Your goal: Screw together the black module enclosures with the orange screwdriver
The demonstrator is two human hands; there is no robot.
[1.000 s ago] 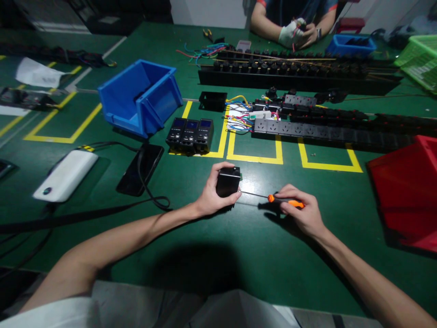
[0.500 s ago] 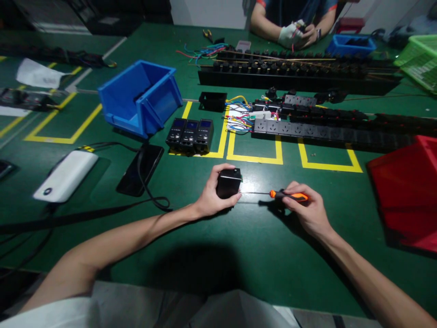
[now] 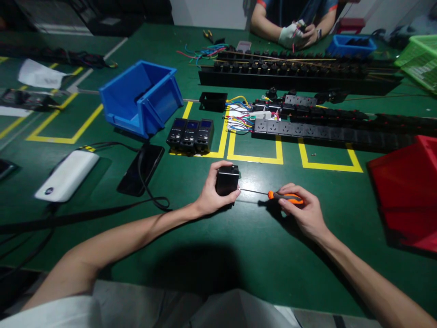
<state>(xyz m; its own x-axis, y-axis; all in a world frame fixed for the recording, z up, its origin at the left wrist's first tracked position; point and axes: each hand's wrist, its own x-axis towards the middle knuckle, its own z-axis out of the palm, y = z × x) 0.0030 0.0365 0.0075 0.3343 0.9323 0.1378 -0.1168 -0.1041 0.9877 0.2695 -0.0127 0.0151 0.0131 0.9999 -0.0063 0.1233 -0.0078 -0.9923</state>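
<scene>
My left hand (image 3: 212, 190) is wrapped round a small black box-shaped module (image 3: 228, 180), thumb along its lower right edge and fingers over its top. In my right hand (image 3: 305, 210) is a screwdriver (image 3: 289, 197) with an orange and black handle, pinched between thumb and fingers. Its thin shaft points left, and the tip meets the module's right side near my left thumb. What the tip bears on is too small to make out. Beyond my hands, three black modules with small dark displays (image 3: 191, 135) stand side by side on the green table (image 3: 273, 269).
A blue bin (image 3: 126, 119) stands behind the phone (image 3: 140, 171) and white power bank (image 3: 67, 176) on the left, with cables. Black socket strips (image 3: 293, 129) with loose wires (image 3: 239, 119) lie behind. At right is a red bin (image 3: 406, 191). Across the table, a person's gloved hand (image 3: 289, 35) handles wires.
The black module and my left hand have shifted slightly left and up. My right hand has moved a little left with the screwdriver, whose handle now tilts lower to the right.
</scene>
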